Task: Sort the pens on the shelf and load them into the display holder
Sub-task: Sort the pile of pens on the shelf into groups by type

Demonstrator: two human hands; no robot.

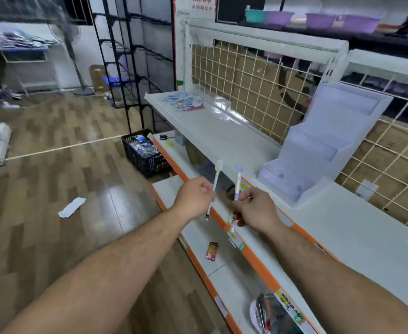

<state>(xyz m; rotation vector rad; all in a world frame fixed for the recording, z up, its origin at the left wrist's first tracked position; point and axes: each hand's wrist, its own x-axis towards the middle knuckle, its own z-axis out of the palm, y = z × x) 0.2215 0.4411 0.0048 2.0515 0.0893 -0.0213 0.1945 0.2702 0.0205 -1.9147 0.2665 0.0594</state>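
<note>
The left hand (194, 197) has its fingers curled around a white-topped pen (216, 177) and holds it almost upright. Just beside it, the right hand (256, 209) pinches a blue-topped pen (237, 184), also upright. The two pens stand near each other but apart. The display holder (318, 150) stands on the shelf (222, 131), beyond the right hand. A pile of pens (182, 101) lies far beyond both hands.

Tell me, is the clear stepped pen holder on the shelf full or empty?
Looks empty: no pens show in the tiers of the display holder. The left hand holds the yellow-topped pen, the right hand the blue-topped pen.
</note>
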